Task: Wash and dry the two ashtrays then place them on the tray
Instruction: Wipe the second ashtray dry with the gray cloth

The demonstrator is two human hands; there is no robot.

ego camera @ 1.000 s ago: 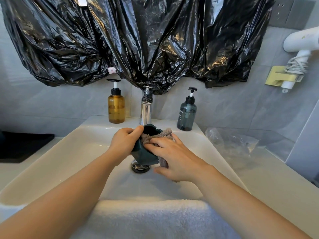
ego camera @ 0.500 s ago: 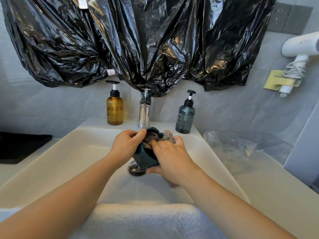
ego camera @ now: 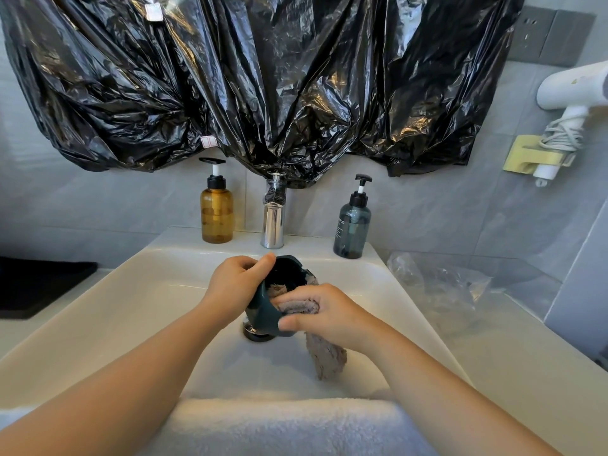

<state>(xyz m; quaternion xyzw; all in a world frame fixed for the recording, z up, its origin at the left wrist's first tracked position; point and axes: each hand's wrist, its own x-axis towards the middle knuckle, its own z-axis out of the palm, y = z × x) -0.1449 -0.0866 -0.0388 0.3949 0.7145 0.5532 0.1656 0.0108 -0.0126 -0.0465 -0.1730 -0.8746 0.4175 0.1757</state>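
- one ashtray (ego camera: 264, 312), tilted over the sink (ego camera: 138, 301): our left hand (ego camera: 235, 286) grips its rim, our right hand (ego camera: 329, 312) pinches a cloth (ego camera: 325, 355) inside it.
- we judge it stiff, slippery (likely breakable); hold the rim.

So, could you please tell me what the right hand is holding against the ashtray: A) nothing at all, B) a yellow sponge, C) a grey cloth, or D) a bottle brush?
C: the right hand pinches a grey cloth over the rim of the dark green ashtray, which the left hand holds above the sink.
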